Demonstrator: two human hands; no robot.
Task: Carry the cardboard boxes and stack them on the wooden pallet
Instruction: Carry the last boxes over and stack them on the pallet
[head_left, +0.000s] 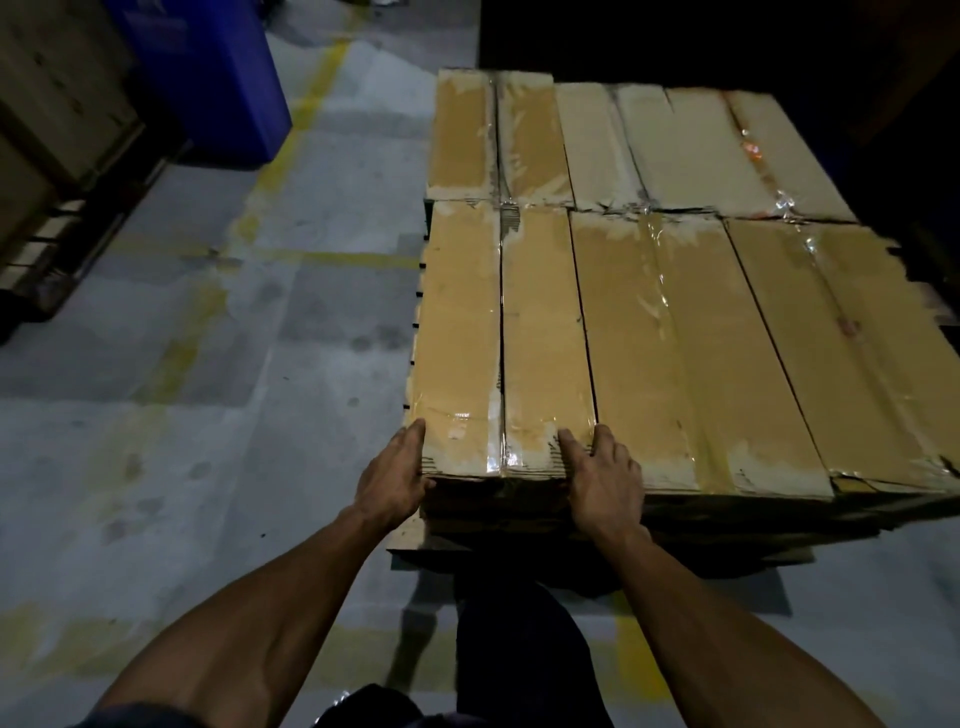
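Observation:
A stack of flattened, taped cardboard boxes (675, 322) covers the wooden pallet (415, 540), whose near left corner shows under the stack. The nearest-left top box (504, 338) lies flush with the others. My left hand (395, 478) presses against its near left corner, fingers along the side edge. My right hand (602, 478) rests on its near right end, fingers spread over the top and front edge. Both hands touch this box, which lies flat on the stack.
Grey concrete floor (208, 415) with worn yellow lines lies to the left. A blue bin (208, 73) stands at the back left. Another pallet loaded with boxes (47, 156) fills the left edge. Dark space lies behind and to the right of the stack.

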